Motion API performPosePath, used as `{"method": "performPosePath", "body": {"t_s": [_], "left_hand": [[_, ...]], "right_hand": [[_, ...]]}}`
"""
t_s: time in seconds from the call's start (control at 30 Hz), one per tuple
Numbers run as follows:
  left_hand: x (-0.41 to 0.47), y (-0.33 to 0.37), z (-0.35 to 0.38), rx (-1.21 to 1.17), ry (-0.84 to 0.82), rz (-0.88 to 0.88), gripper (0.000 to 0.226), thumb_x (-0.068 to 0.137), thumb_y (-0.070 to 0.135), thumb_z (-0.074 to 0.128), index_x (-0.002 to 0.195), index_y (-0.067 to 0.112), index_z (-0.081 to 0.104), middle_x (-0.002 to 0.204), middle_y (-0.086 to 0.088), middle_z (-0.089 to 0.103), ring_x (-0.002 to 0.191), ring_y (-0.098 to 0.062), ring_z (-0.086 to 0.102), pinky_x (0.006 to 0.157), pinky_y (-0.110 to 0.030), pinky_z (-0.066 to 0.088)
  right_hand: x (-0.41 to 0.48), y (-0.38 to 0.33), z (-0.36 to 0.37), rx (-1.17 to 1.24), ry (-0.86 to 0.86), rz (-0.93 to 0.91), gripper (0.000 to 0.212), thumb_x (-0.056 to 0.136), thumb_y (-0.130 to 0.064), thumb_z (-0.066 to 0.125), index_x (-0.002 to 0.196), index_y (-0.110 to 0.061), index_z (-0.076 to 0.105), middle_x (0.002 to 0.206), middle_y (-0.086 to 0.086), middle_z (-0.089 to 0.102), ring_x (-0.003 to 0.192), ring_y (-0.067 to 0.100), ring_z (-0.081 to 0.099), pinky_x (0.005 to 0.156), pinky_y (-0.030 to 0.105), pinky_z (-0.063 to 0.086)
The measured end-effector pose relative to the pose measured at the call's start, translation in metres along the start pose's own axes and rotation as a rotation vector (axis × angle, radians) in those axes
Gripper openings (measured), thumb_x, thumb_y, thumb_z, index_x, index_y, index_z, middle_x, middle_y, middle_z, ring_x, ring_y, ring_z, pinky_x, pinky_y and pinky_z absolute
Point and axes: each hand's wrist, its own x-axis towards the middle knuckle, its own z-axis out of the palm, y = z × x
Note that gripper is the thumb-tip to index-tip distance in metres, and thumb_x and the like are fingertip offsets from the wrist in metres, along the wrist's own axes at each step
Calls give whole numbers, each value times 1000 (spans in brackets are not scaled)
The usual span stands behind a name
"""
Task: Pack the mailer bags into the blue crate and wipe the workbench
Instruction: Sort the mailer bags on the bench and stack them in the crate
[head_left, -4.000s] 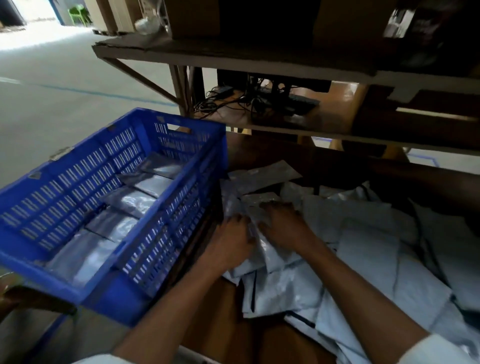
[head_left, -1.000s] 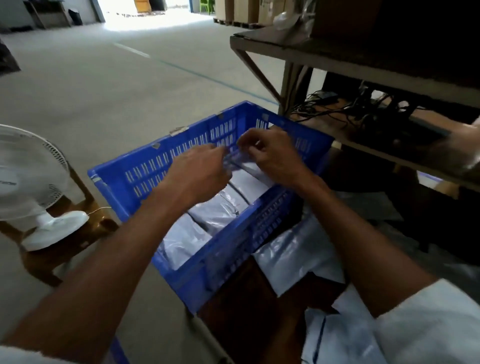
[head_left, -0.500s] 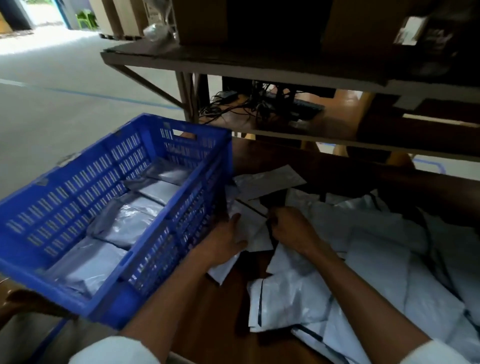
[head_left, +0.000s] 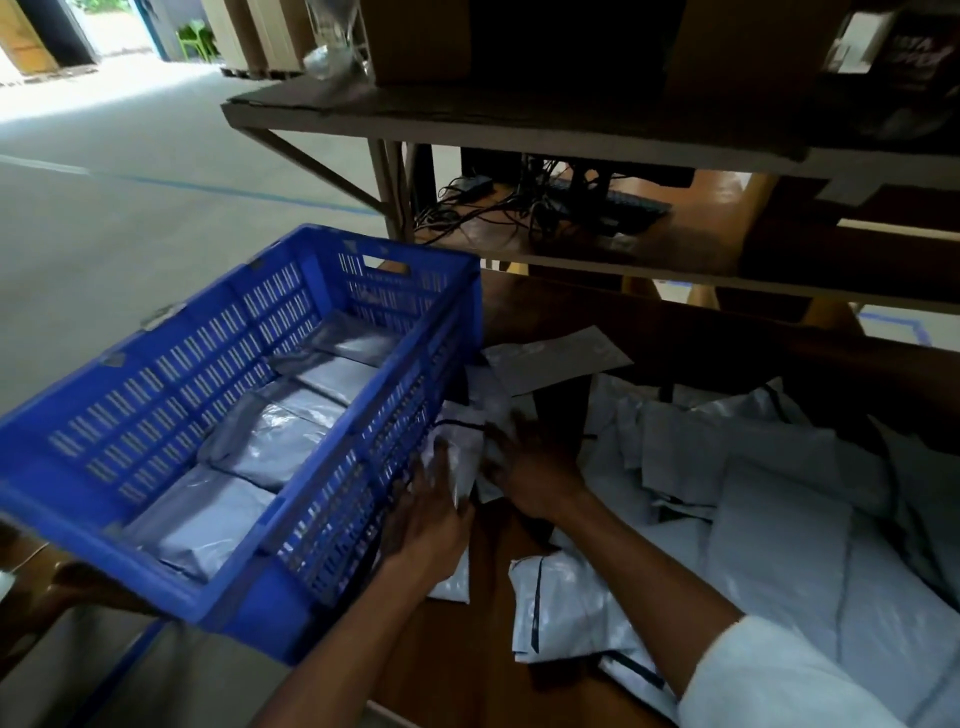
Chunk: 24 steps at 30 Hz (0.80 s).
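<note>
Left hand (head_left: 431, 519) laid flat, fingers straight, on a glossy grey-white plastic mailer bag (head_left: 460, 452) with a dark seal strip, right against the outer side wall of a blue slotted plastic crate (head_left: 400, 395). Right hand (head_left: 530, 467) just beside it on the same small heap of bags, touching them. Fingers smeared by motion blur, so cannot tell whether gripping or only pressing. Hands close together, a narrow gap between them. White sleeve (head_left: 779, 675) on the right forearm.

Crate at the left edge of the brown wooden workbench (head_left: 467, 654), most of it out beyond that edge. Inside, a row of grey mailer bags (head_left: 260, 447) lying flat along the bottom, overlapping one another.

Loose pile of grey-white mailer bags (head_left: 779, 519) spread over the right half of the workbench, reaching toward the near edge. One flat bag (head_left: 556, 358) lying apart near the far edge.

Above, a grey shelf board (head_left: 519, 124) carrying brown cardboard boxes (head_left: 415, 41). Below it, a lower shelf with black cables (head_left: 467, 208) and a keyboard (head_left: 613, 208). Pale concrete floor (head_left: 130, 208) off to the left.
</note>
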Motion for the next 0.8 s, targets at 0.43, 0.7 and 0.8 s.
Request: {"method": "performPosePath", "body": {"t_s": [0.43, 0.7, 0.8], "left_hand": [[-29, 0, 5, 163, -147, -36, 82, 98, 70, 25, 157, 38, -21, 167, -10, -22, 154, -38, -12, 122, -59, 2], [-56, 23, -44, 91, -58, 76, 58, 101, 36, 7, 139, 18, 47, 167, -19, -8, 148, -54, 6, 112, -67, 29], [-78, 43, -86, -22, 51, 85, 61, 101, 48, 11, 160, 32, 8, 168, -12, -5, 149, -44, 14, 115, -57, 32]], "right_hand": [[-13, 7, 10, 0, -46, 50, 72, 92, -67, 31, 156, -46, 5, 168, 7, -5, 149, 39, 14, 115, 56, 25], [-25, 3, -6, 56, 33, 42, 69, 97, -23, 48, 157, -33, 16, 165, 9, 15, 136, 43, 36, 106, 52, 39], [-37, 3, -15, 125, 182, -38, 63, 95, -32, 41, 155, -32, 22, 161, 8, 26, 118, 43, 50, 94, 49, 49]]}}
